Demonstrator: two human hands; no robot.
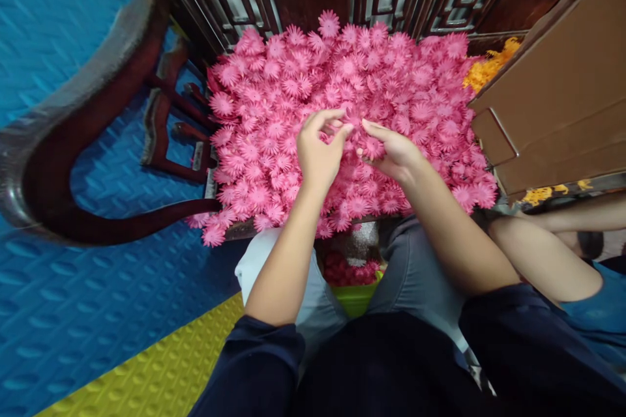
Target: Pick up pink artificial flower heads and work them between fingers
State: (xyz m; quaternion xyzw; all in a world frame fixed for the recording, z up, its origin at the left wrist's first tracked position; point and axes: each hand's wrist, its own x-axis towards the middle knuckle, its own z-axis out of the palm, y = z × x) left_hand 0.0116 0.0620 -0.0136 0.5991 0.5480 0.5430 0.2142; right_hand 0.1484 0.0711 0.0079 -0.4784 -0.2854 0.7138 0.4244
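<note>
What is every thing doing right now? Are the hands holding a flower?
left hand: fingers pinched over the pile, at a pink flower
right hand: fingers curled on a pink flower
pink flowers: heaped loose in a big pile
orange flowers: piled behind the box, partly hidden
cardboard box: tilted, beside the pile
green tub: between the knees, pink flowers inside
chair: standing, nobody on it

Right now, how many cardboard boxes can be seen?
1. The cardboard box stands at the right, beside the pink flowers. It may hide others.
</note>
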